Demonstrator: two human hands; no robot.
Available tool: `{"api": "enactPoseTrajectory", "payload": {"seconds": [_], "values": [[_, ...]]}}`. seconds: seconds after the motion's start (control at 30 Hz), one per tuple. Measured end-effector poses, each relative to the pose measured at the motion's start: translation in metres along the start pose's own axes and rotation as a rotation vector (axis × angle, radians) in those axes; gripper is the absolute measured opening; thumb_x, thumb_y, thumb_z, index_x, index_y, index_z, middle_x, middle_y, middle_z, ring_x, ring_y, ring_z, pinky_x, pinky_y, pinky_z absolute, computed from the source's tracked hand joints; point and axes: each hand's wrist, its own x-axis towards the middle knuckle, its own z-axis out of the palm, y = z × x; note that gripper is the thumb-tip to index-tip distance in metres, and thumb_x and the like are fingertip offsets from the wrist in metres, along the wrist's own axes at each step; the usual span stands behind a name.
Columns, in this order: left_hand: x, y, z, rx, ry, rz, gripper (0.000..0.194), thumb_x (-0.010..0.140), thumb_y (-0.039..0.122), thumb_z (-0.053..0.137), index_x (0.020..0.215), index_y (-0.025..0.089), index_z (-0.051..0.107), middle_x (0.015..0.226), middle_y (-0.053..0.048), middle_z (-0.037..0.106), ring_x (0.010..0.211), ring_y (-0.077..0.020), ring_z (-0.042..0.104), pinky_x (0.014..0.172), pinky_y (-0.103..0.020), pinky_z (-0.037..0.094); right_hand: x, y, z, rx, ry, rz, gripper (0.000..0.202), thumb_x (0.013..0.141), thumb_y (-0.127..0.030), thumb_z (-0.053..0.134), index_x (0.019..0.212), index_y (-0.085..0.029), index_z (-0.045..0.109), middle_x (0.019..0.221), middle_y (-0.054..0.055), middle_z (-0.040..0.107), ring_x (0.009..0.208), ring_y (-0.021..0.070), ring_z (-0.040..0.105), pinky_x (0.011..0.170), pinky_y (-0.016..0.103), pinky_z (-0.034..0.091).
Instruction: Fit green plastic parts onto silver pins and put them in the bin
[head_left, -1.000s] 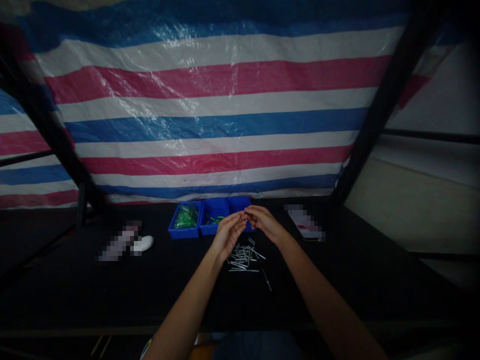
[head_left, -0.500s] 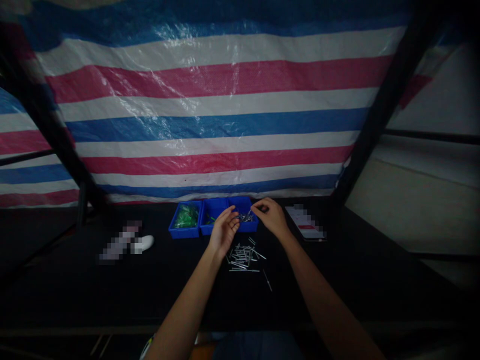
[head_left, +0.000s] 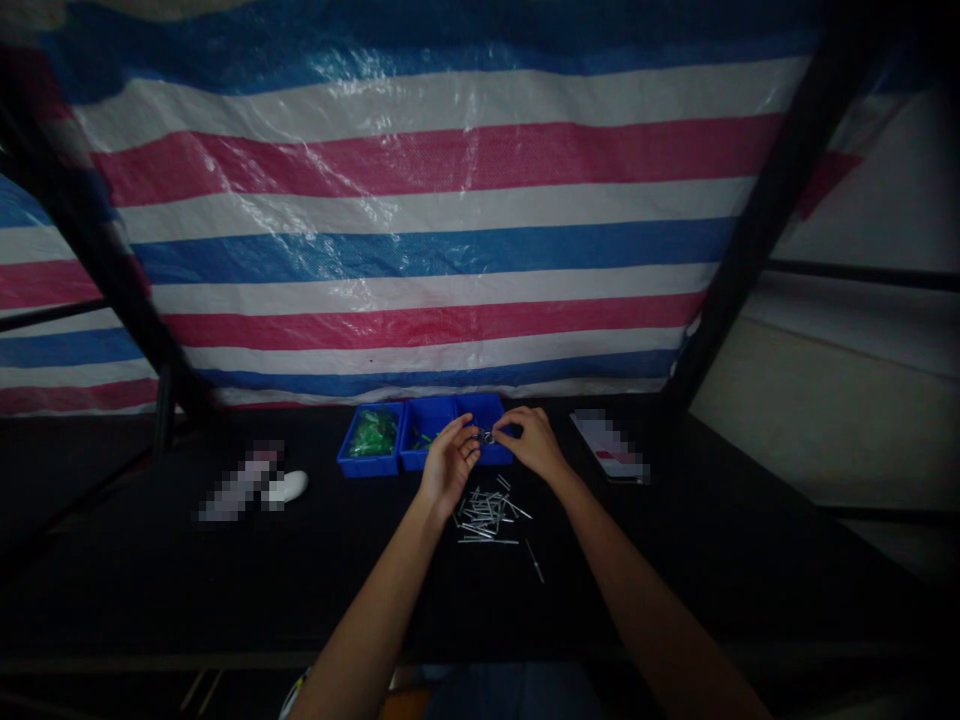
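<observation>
My left hand [head_left: 448,464] is held palm up in front of the blue bins, its fingers loosely bent and apart, with nothing visible in it. Facing it, my right hand [head_left: 529,438] has thumb and forefinger pinched together over the right-hand blue bin [head_left: 498,458]. Whatever lies in that pinch is too small to make out. Small shiny metal parts [head_left: 486,436] show in this bin between the two hands. Below the hands, a loose pile of thin silver pins [head_left: 487,514] lies on the black table, and a single pin [head_left: 535,562] lies apart from it.
Left of my hands are a middle blue bin [head_left: 409,461] with a few green bits and another blue bin [head_left: 369,467] holding a green plastic bag [head_left: 373,432]. A white rounded object [head_left: 294,486] lies left; a phone-like slab [head_left: 611,448] lies right. Striped sheeting [head_left: 450,240] hangs behind.
My right hand has moved slightly left and down, bringing its pinched fingertips closer to my left fingers and the metal parts. My left hand has stayed almost still.
</observation>
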Motion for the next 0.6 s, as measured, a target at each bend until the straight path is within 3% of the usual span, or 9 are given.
{"api": "enactPoseTrajectory", "payload": {"seconds": [0.33, 0.6], "values": [[-0.001, 0.0, 0.0, 0.022, 0.006, 0.0, 0.025, 0.075, 0.023, 0.056, 0.099, 0.016, 0.059, 0.077, -0.002, 0.064, 0.061, -0.0081, 0.057, 0.06, -0.02, 0.043, -0.002, 0.001, 0.008, 0.027, -0.011, 0.021, 0.013, 0.069, -0.032, 0.062, 0.078, -0.026, 0.069, 0.087, 0.004, 0.065, 0.09, 0.0224, 0.053, 0.083, 0.037, 0.032], [-0.001, -0.001, 0.003, 0.105, 0.027, 0.028, 0.025, 0.072, 0.026, 0.06, 0.094, 0.015, 0.061, 0.076, -0.002, 0.063, 0.059, -0.0079, 0.055, 0.06, -0.02, 0.041, 0.004, 0.01, -0.002, 0.045, 0.064, 0.024, 0.013, 0.071, -0.03, 0.059, 0.078, -0.024, 0.068, 0.086, 0.003, 0.066, 0.089, 0.0209, 0.055, 0.085, 0.036, 0.032]]}}
